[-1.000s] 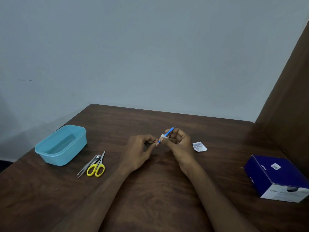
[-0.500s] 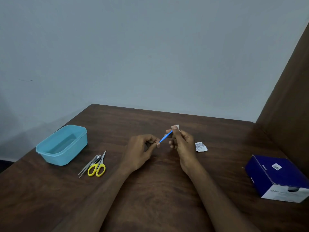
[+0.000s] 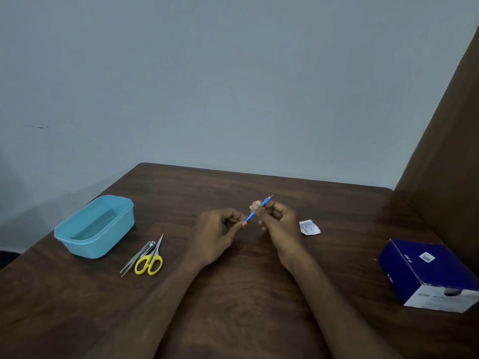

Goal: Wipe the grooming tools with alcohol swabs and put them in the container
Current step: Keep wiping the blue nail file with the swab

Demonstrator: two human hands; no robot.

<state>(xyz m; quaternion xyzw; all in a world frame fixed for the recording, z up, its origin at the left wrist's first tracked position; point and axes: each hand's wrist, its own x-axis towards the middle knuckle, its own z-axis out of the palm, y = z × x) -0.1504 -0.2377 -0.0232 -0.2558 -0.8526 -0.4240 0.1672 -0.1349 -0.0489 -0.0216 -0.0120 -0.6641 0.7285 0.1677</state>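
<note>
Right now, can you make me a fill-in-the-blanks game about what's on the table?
1. The scissors have ____ handles.
2. The left hand pinches the lower end of a thin ____ tool.
3. The light blue container has ____ tools inside it.
4. The torn swab wrapper lies beside the ____ hand.

Missing words: yellow; blue; no; right

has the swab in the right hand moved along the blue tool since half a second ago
Yes. The swab slid back down the blue tool toward the left hand, baring the far tip again.
</note>
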